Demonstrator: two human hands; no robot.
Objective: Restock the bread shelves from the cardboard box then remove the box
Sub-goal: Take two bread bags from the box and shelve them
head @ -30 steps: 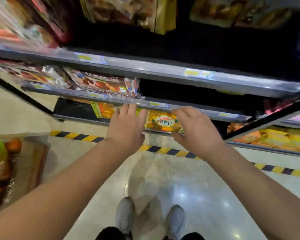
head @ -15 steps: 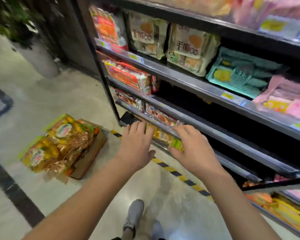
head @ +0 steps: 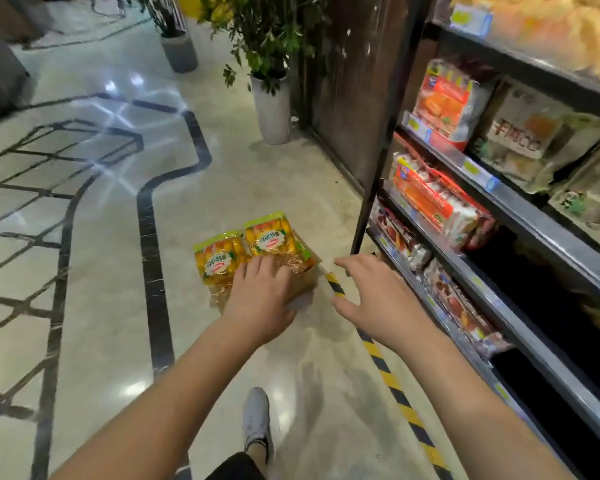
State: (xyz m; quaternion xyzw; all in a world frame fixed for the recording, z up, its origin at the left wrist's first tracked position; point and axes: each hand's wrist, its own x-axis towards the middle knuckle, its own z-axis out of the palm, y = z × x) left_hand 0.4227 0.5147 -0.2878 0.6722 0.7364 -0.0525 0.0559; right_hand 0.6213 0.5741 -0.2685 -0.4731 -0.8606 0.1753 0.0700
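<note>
Here's the cardboard box (head: 308, 281) on the floor, bread packs (head: 219, 259) heaped on top and spilling past its far rim; the bread shelves (head: 520, 216) rise just to the right of the box, so it's a short carry.

Left hand (head: 260, 299) is out flat over the near side of the box, fingers straight and close together, nothing gripped; I can't tell whether the palm actually touches the wrappers. Right hand (head: 378, 299) hangs just right of the box, above the striped floor tape (head: 388, 375), fingers spread wide and holding nothing.

Now, how will this stuff handle? Those packs look light and puffy; soft rolls in thin clear film, I'd say, so they'll squash if pinched in the middle. The film looks glossy and crinkled, likely slippery; best bet is a hand on each short end, or a flat palm under the pack with the thumb on top. Gripping by the green sealed strip on the far edge could work for one pack, though it may swing.

The box itself looks like thin cardboard, open at the top; with this load it should be light, and lighter once emptied. Take it by two opposite walls, low down, so it doesn't fold; one hand on the rim alone could buckle it.
</note>
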